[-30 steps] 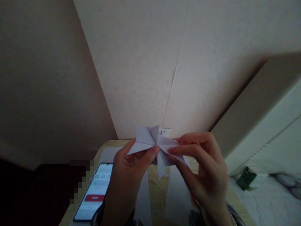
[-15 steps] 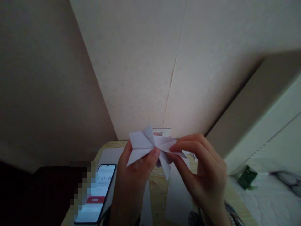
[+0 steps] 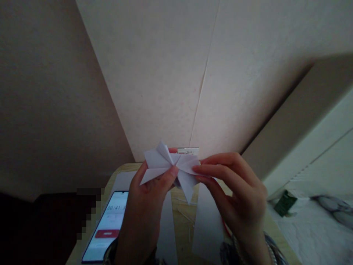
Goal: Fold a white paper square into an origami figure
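A white folded paper flower (image 3: 158, 159) with pointed petals is held up above the small wooden table. My left hand (image 3: 150, 195) grips it from the left, thumb pressed near its centre and the other fingers behind. On the right side, my right hand (image 3: 234, 187) pinches one petal between thumb and fingertips. The paper's underside is mostly hidden by the left hand.
Under my hands is a wooden table (image 3: 182, 235) with white paper sheets (image 3: 208, 221) and thin white sticks or strips. A phone (image 3: 106, 224) showing a timer lies at the left. Behind are a wall and a socket (image 3: 190, 150); a pale bed-like surface (image 3: 317, 235) is at right.
Both hands and the paper flower have shifted slightly left in view. The right fingertips have slid along the petal, which now lies flatter. My left wrist covers more of the phone.
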Demonstrator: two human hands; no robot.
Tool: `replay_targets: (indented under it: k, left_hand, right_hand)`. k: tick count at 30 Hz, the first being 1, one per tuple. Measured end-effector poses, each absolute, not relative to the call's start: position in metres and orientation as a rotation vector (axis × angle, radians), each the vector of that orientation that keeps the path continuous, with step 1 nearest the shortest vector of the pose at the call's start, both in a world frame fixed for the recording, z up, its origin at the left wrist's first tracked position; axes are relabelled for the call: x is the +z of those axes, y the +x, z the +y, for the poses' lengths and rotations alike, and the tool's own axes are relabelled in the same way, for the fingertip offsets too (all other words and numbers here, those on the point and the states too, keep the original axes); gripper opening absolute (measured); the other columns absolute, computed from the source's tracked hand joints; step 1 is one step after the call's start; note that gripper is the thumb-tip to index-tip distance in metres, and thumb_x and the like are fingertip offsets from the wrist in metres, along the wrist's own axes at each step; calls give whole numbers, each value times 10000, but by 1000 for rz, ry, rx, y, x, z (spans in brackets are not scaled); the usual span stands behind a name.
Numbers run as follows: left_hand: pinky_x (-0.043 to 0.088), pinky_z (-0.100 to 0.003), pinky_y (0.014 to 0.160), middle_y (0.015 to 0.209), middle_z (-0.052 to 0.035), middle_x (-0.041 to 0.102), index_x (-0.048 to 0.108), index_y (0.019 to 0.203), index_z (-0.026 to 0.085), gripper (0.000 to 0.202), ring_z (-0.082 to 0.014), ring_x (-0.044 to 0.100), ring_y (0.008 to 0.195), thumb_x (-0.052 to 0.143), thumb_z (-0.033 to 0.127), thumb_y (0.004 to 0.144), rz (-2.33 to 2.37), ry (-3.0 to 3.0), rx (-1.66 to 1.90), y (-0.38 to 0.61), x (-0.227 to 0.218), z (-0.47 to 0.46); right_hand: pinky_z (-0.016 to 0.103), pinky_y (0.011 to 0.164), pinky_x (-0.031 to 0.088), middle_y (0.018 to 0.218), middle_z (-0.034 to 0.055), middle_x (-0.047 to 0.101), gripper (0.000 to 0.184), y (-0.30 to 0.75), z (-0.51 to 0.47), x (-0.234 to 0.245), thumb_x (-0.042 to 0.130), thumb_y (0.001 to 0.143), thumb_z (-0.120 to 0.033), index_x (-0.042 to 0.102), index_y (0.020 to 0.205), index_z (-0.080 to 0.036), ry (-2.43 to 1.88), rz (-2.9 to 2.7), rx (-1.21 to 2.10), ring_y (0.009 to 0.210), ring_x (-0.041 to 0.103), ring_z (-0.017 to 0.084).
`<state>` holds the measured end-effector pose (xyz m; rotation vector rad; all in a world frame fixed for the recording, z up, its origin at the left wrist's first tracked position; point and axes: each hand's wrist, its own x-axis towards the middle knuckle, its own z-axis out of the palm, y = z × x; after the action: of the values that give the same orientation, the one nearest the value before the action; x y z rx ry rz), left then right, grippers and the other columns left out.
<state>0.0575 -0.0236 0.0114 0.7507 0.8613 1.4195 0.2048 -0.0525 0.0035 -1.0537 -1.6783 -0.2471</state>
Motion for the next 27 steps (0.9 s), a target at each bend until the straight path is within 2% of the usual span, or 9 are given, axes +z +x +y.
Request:
replay_targets:
  k: [7,10,13,18,22,27]
  left_hand:
    - [612,-121,626,746,64,838,833,793,270,194,-138,799,700,928,166,661,930,757,1451,58,9,-21]
    - [608,-118,597,676,78,800,841,804,272,212,-102,747,579,910,133,660,932,766,1431,60,8,-18]
    - [580,-126,508,699,79,812,831,756,282,219,-113,737,559,870,97,646,899,790,1449,58,7,-15]
    - [604,-172,523,685,39,825,828,778,262,172,-166,769,589,911,179,653,1042,819,1410,55,6,-15]
    - [634,-186,590,717,60,837,809,770,276,208,-187,813,673,920,166,632,1106,844,1496,58,8,-18]
    - [630,-183,589,708,66,833,765,740,265,208,-151,771,562,900,166,617,1184,756,1541,65,16,-28]
  right_hand:
    - [238,648,562,891,-14,607,59,201,-52,3,726,955,-184,709,931,-236,-1086,-1636,-225,761,616,122]
    - [251,614,553,872,-12,618,59,202,-51,4,712,966,-204,698,922,-240,-1084,-1644,-198,747,617,134]
    - [244,622,555,867,-11,626,67,202,-49,5,710,964,-195,694,908,-229,-1077,-1668,-176,755,625,133]
    - [212,654,555,854,-17,622,79,201,-49,4,716,951,-149,698,895,-201,-1047,-1687,-132,750,626,110]
    - [217,623,545,841,-21,634,92,198,-51,3,747,926,-138,698,898,-211,-1025,-1636,-137,731,623,108]
    - [208,624,531,822,-33,633,144,191,-52,2,722,910,-88,678,877,-221,-1011,-1555,-56,742,621,100]
